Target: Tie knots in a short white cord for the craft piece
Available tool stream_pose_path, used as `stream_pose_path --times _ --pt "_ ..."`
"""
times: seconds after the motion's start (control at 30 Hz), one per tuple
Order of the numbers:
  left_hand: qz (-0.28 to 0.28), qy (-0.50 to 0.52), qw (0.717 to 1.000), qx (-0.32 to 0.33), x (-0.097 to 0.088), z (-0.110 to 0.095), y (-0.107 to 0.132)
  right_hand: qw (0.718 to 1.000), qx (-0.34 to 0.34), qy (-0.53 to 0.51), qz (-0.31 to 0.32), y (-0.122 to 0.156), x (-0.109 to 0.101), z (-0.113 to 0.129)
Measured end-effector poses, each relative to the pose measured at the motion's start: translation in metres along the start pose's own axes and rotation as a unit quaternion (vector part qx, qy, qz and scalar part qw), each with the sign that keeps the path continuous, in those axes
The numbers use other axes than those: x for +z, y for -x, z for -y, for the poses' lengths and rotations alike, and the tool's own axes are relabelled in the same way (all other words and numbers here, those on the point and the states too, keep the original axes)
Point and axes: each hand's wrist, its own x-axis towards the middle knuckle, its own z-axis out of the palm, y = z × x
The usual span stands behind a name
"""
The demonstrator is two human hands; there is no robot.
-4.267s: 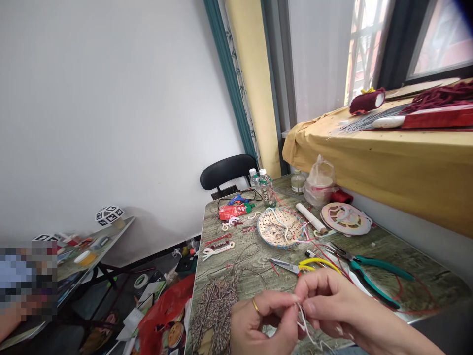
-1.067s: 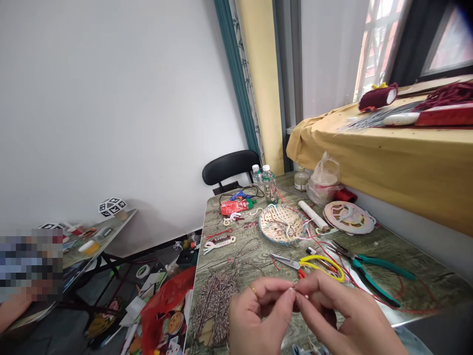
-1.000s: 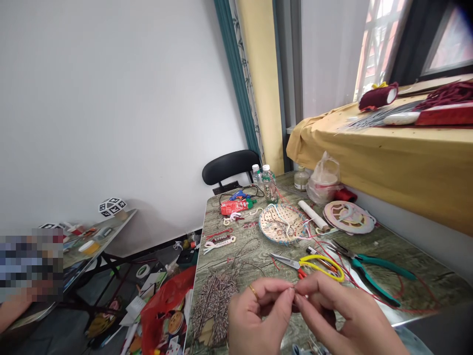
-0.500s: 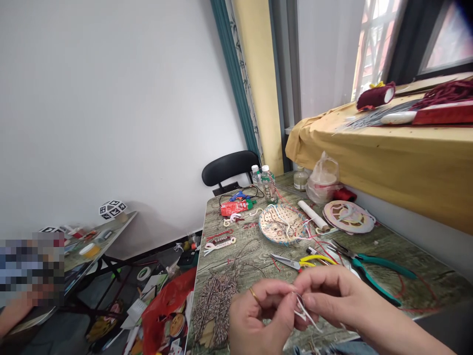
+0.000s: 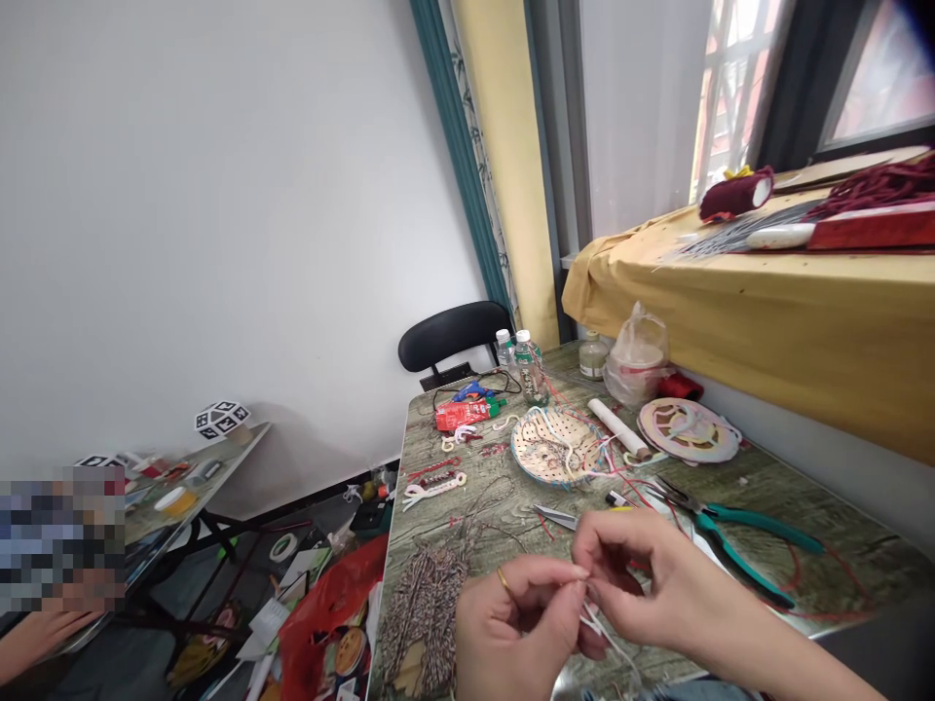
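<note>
Pale lettering on the red, green-capped tube (image 5: pixel 465 415), at eleven o'clock from the hands, is too small to read. Rough speckled yarn (image 5: pixel 430 606) lies at nine, a round perforated disc (image 5: pixel 546 456) at twelve, teal-handled pliers (image 5: pixel 764 524) at two. Left hand (image 5: pixel 520 623) and right hand (image 5: pixel 647 582), fingertips together, pinch white cord (image 5: pixel 593 621) trailing toward five.

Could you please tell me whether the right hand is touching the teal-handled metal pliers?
Apart: the head view shows a clear gap between the right hand and the teal-handled metal pliers.
</note>
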Motion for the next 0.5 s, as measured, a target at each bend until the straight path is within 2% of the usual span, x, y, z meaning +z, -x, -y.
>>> stream_pose_path --times 0.03,0.13,0.2,0.27,0.37,0.4,0.47,0.5 --pt "0.001 0.009 1.000 -0.011 0.000 0.000 0.000 0.995 -0.035 0.089 -0.025 0.000 -0.001 0.001" --pt "-0.011 0.027 0.999 -0.035 0.001 -0.003 0.000 0.950 -0.097 0.289 -0.063 -0.005 -0.009 -0.006" --pt "-0.021 0.038 0.998 -0.042 0.001 -0.005 0.001 0.930 -0.084 0.348 -0.089 -0.011 -0.019 -0.016" --pt "-0.027 0.046 0.998 -0.042 0.002 -0.008 0.002 0.924 -0.052 0.357 -0.122 -0.016 -0.031 -0.027" --pt "-0.029 0.052 0.997 -0.042 0.001 -0.010 0.002 0.938 -0.031 0.319 -0.131 -0.015 -0.040 -0.030" --pt "-0.026 0.053 0.997 -0.043 0.001 -0.010 0.002 0.957 -0.024 0.267 -0.105 -0.011 -0.040 -0.026" --pt "-0.017 0.056 0.997 -0.042 0.001 -0.009 0.002 0.996 0.006 0.089 -0.010 -0.003 -0.033 -0.016" --pt "-0.012 0.055 0.998 -0.040 0.001 -0.008 0.002 0.998 0.028 -0.017 0.046 0.001 -0.028 -0.010"
